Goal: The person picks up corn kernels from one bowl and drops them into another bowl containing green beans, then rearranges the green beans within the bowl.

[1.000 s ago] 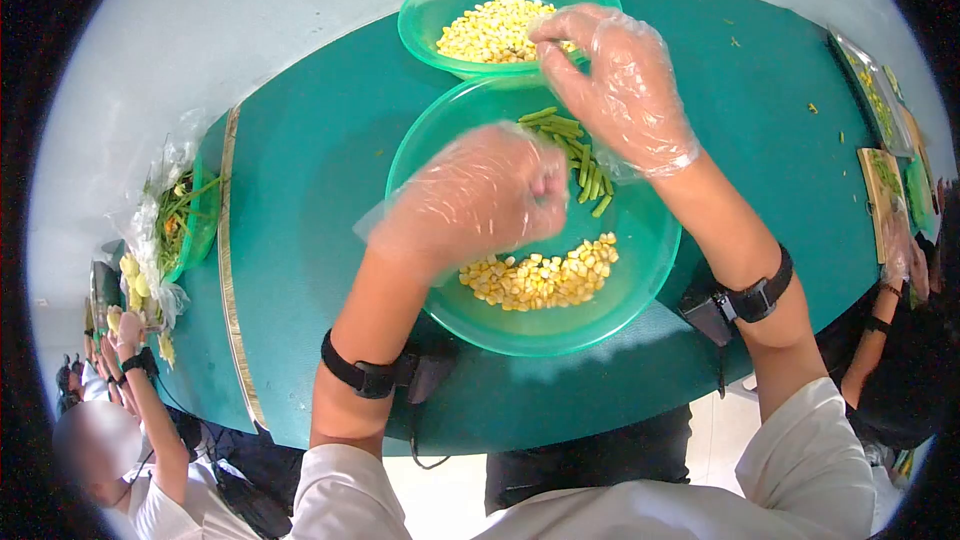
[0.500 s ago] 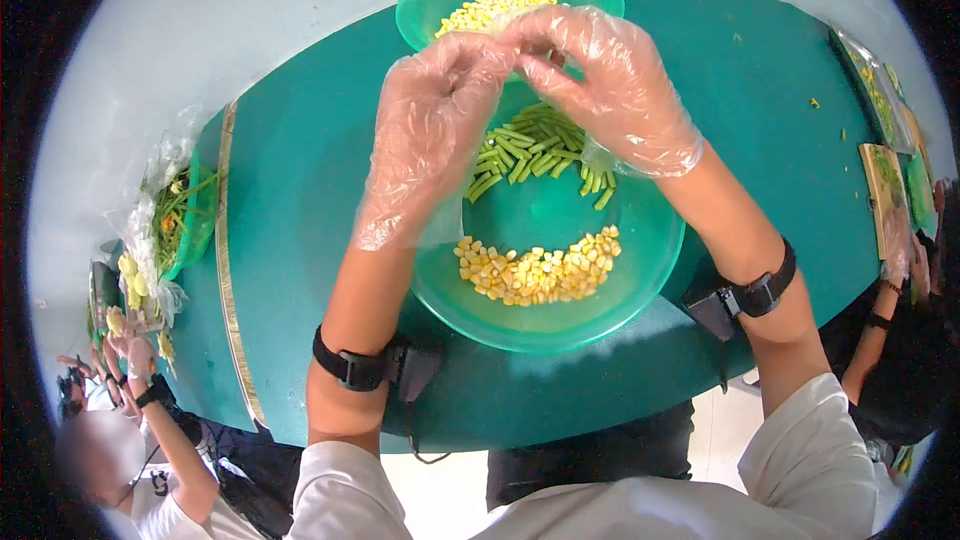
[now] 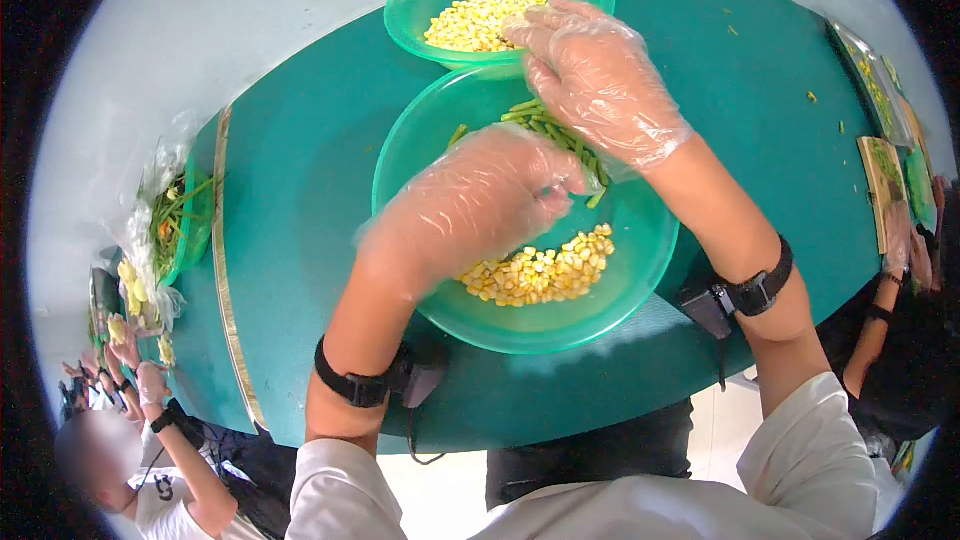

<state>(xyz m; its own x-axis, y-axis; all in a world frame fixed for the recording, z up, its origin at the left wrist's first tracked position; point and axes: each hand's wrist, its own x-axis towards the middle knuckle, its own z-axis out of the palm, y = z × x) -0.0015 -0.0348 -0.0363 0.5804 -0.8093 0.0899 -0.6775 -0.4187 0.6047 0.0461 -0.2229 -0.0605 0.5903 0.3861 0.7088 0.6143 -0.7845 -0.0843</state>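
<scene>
In a clear plastic glove, my left hand [image 3: 490, 190] hangs over the near green bowl [image 3: 520, 338], fingers curled together; whatever they may hold is hidden. Inside that bowl, cut green bean pieces [image 3: 550, 125] lie toward the back, partly covered by my hands. Yellow corn kernels [image 3: 545, 275] form a curved band along the bowl's front. My right hand [image 3: 595, 70], gloved too, reaches over the near rim of the far green bowl [image 3: 425, 0], fingers stretched toward the heap of corn kernels [image 3: 480, 20] there. Its thumb stands apart from the fingers.
Both bowls stand on a green table [image 3: 300, 190]. At left is a green basket [image 3: 197, 220] of vegetable scraps with plastic bags. On the right lie a cutting board [image 3: 872, 180] and a tray [image 3: 860, 70]. Other people [image 3: 185, 470] work at both sides.
My hands, together before at the far bowl's near rim, have separated. The left has come down over the near bowl; the right has stayed by the far bowl with its fingers straighter.
</scene>
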